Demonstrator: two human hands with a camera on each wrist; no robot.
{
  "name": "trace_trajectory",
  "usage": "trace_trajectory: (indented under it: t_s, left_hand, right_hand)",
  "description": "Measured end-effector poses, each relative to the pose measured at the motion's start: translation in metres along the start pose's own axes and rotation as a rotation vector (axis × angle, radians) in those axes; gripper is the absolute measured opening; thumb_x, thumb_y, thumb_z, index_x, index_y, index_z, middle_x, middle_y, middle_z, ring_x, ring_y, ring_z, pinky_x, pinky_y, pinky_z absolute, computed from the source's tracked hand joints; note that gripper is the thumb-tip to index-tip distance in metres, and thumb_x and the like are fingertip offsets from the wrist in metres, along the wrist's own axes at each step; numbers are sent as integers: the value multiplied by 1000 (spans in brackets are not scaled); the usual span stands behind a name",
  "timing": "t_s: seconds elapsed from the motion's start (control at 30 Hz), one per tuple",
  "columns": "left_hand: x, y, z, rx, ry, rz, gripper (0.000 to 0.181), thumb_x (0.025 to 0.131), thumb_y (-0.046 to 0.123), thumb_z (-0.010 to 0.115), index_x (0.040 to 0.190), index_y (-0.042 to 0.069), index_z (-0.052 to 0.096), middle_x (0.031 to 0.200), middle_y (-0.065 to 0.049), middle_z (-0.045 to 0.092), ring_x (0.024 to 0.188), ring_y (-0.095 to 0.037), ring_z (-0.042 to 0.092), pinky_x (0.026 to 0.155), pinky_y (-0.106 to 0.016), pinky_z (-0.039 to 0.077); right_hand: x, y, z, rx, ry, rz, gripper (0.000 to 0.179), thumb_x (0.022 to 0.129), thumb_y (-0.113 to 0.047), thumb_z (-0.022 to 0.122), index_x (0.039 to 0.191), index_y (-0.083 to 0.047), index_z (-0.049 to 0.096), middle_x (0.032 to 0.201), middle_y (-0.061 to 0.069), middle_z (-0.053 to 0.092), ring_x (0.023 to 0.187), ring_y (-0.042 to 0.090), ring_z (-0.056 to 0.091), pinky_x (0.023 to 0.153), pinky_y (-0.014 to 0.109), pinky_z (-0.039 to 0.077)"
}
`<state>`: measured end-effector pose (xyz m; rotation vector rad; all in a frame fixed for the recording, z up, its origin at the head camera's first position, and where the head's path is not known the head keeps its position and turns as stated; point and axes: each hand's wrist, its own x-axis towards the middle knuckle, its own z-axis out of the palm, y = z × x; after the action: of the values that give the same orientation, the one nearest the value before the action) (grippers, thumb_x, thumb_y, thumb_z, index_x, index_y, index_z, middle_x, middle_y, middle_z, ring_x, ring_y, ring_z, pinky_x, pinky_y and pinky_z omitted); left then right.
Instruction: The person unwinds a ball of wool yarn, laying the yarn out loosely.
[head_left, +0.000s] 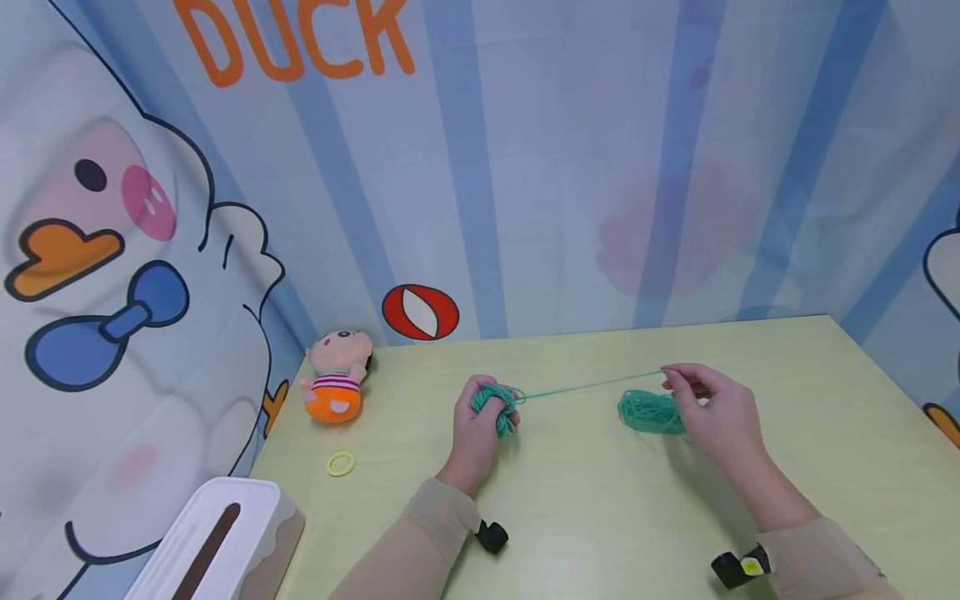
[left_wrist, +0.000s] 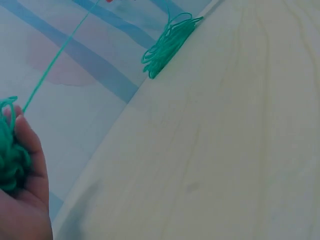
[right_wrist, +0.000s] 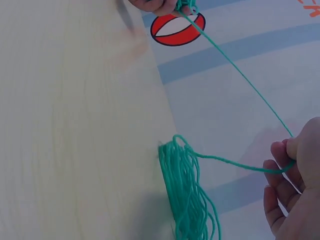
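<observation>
My left hand [head_left: 474,429] grips a bundle of green yarn [head_left: 491,400], its thumb across the front of the strands. From that bundle a single strand [head_left: 592,387] runs taut to my right hand [head_left: 720,417], which pinches it between thumb and fingertips. In the right wrist view the same strand passes through the right fingers [right_wrist: 280,192] and slackens down to a second, looser skein of green yarn [right_wrist: 182,195]. That skein lies on the table just left of the right hand, and it also shows at the top of the left wrist view.
A plush doll [head_left: 337,379] in orange stands at the table's back left corner. In front of it lies a yellow ring [head_left: 341,464]. A white box with a slotted lid [head_left: 217,533] is at the near left. A printed curtain [head_left: 555,167] hangs behind the pale table [head_left: 570,500].
</observation>
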<state>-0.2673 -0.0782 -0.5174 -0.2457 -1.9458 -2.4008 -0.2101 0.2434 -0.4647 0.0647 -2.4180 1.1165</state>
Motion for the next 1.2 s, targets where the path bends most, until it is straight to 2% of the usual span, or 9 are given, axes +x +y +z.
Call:
trace_trajectory:
  t_s: [0.17,0.3,0.5,0.6,0.77,0.87,0.97,1.07,1.2]
  left_hand:
    - [0,1,-1,18,26,-15,21,107,3,49,125,12,56,94,-3,64,72,-19,62,68,-26,59]
    - [-1,2,-1,55,30,-23,36,106,6,54,142,6,58,100,-2,62,72,-18,62,70,-26,60]
    - [0,-1,0,148,57,-2,33,104,18,74,132,2,67,96,2,69,71,-13,65,66,-21,57]
    - [2,-2,0,138,83,15,21,104,19,76,117,5,67,97,-3,73,77,-16,70,66,-21,58]
    - [2,-2,-1,69,89,28,8,108,15,66,104,14,59,106,-20,71,77,-19,69,63,-23,58]
    - [1,-1,-1,50,70,23,4,110,15,62,111,16,58,107,-15,68,70,-19,65,64,-26,60]
    - [0,0,-1,54,50,4,16,111,17,59,127,20,56,110,-9,67,72,-19,65,70,-29,62]
    - [0,1,-1,51,28,-27,29,112,19,57,140,25,50,113,-7,66,75,-20,65,74,-29,63]
    - [-1,2,1,4,-23,-39,35,112,14,52,145,23,46,116,-13,61,74,-19,63,74,-28,63]
  right_hand:
    - [-2,16,-11,-55,-8,34,26,111,-21,66,127,-5,79,106,15,84,81,-23,51,54,20,48]
    - [-3,28,-18,-84,-10,66,28,112,-24,65,129,-4,78,108,16,84,80,-24,50,60,17,49]
    - [-5,39,-27,-139,-2,133,32,113,-28,63,130,-4,78,110,16,84,79,-20,52,67,11,48]
    - [-6,45,-29,-162,-5,164,33,113,-28,62,129,-3,77,109,17,83,81,-4,61,66,14,48]
    - [-8,55,-27,-194,-80,202,37,113,-30,62,129,0,77,115,22,81,91,30,72,70,27,51]
    - [-10,58,-23,-222,-151,192,36,112,-28,64,128,0,78,123,29,75,101,41,72,74,41,57]
    - [-11,56,-18,-241,-199,165,34,110,-24,66,130,1,77,133,36,67,110,51,68,83,58,59]
    - [-12,46,-11,-215,-154,142,34,109,-19,63,134,2,75,138,39,59,122,61,57,91,69,53]
    - [-15,21,8,-96,22,44,27,105,-12,61,123,0,76,134,32,61,124,56,53,94,67,47]
